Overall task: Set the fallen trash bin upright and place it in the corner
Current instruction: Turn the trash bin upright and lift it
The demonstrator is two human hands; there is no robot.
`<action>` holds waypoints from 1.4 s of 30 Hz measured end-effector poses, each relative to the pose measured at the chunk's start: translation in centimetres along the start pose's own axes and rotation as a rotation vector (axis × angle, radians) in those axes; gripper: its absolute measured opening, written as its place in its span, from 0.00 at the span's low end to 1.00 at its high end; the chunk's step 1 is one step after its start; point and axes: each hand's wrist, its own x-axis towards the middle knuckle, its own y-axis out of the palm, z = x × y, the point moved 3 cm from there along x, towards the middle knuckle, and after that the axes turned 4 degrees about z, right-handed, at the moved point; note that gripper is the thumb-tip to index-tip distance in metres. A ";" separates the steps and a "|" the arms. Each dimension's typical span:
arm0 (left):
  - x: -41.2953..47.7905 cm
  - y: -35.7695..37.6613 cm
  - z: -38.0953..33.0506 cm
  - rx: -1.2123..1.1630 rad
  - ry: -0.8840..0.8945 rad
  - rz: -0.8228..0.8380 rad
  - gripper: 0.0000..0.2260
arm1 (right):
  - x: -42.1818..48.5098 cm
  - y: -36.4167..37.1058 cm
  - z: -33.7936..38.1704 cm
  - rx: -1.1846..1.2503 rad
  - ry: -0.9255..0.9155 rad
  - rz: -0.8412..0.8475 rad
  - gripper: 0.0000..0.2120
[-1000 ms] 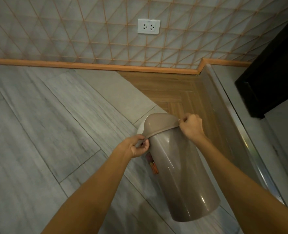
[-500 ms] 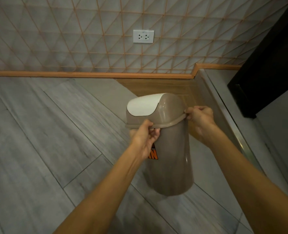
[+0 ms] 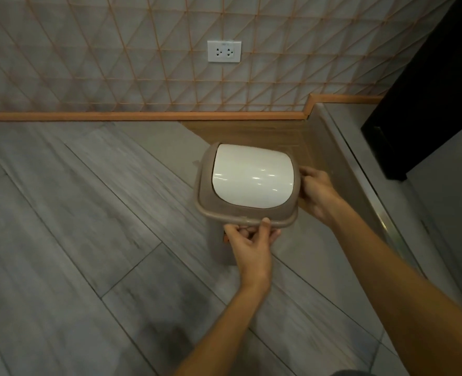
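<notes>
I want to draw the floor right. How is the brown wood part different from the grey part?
The wood floor patch is warm brown, and the grey floor tiles are pale and streaky. The wood patch is small and tucked into the corner under the wall, while the grey tiles cover most of the floor. The trash bin, gripped by the left hand and right hand, appears over the line where they meet. Both are flat with a wood-like grain.
</notes>
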 end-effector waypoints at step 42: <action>10.8 -2.9 -10.0 1.089 -0.034 0.570 0.56 | -1.4 -1.7 1.0 -0.762 -0.391 0.524 0.53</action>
